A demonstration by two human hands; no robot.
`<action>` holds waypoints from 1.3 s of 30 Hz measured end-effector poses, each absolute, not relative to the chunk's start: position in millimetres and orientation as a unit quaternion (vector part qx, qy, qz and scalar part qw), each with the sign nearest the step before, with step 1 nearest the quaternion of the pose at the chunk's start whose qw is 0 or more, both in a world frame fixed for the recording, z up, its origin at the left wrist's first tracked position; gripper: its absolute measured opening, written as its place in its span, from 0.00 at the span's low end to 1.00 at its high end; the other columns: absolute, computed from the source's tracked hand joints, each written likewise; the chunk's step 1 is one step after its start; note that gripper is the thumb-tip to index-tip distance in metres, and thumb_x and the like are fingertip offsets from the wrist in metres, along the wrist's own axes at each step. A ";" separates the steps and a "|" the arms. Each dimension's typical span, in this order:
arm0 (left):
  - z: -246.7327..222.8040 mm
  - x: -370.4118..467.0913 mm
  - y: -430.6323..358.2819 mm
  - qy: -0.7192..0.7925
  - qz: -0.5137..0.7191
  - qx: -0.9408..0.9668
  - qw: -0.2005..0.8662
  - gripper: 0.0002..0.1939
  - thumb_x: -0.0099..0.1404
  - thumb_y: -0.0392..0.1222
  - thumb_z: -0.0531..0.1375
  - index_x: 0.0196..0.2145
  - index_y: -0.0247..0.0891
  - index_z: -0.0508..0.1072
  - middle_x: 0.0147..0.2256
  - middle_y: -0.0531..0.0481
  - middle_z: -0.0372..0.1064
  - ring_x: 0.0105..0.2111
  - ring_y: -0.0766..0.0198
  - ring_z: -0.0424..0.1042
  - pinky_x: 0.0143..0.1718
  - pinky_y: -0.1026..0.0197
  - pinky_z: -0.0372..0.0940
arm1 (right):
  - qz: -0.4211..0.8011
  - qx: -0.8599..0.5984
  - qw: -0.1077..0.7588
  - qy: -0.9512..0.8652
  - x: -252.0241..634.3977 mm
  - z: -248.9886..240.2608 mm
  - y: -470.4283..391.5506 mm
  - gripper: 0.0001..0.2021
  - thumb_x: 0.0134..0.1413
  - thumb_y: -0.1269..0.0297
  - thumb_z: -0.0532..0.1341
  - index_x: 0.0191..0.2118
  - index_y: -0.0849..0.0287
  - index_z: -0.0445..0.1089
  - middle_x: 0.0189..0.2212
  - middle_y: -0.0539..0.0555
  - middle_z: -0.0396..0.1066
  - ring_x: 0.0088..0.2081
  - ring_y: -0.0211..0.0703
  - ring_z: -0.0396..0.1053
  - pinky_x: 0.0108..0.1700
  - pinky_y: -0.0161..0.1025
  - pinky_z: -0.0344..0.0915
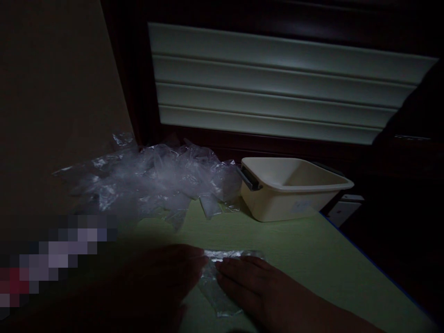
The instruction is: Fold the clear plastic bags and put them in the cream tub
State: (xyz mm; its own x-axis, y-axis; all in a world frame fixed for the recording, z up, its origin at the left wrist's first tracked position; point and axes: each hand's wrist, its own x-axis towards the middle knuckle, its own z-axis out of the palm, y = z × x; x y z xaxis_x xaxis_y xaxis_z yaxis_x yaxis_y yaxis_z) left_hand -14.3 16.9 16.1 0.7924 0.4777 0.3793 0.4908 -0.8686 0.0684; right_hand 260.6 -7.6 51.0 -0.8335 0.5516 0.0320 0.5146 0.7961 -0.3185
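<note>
A small clear plastic bag (215,289) lies on the green tabletop (291,268), its upper edge catching the light. My right hand (258,284) rests flat across the right part of the bag, fingers stretched out and hiding some of it. From the other side my left hand (169,273) reaches in, its stretched fingertips touching the bag's upper left edge. This hand is in deep shadow, so its thumb and lower fingers are hard to make out. Nothing shows gripped in either hand.
A heap of clear plastic bags (163,175) spreads along the back left. Beside it stands a cream plastic bin (287,203) with dark handles. Behind are white slatted panels (270,88); a white box (343,210) sits beyond the table's blue edge (367,254). The light is dim.
</note>
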 end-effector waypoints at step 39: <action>35.2 0.3 20.1 -0.158 -0.271 -0.948 0.053 0.12 0.66 0.32 0.49 0.39 0.37 0.71 0.42 0.45 0.74 0.44 0.61 0.74 0.45 0.66 0.69 | 0.246 -0.474 0.011 -0.846 316.1 53.3 -40.5 0.31 0.65 0.51 0.48 0.67 0.57 0.40 0.68 0.58 0.36 0.67 0.56 0.32 0.63 0.62 0.37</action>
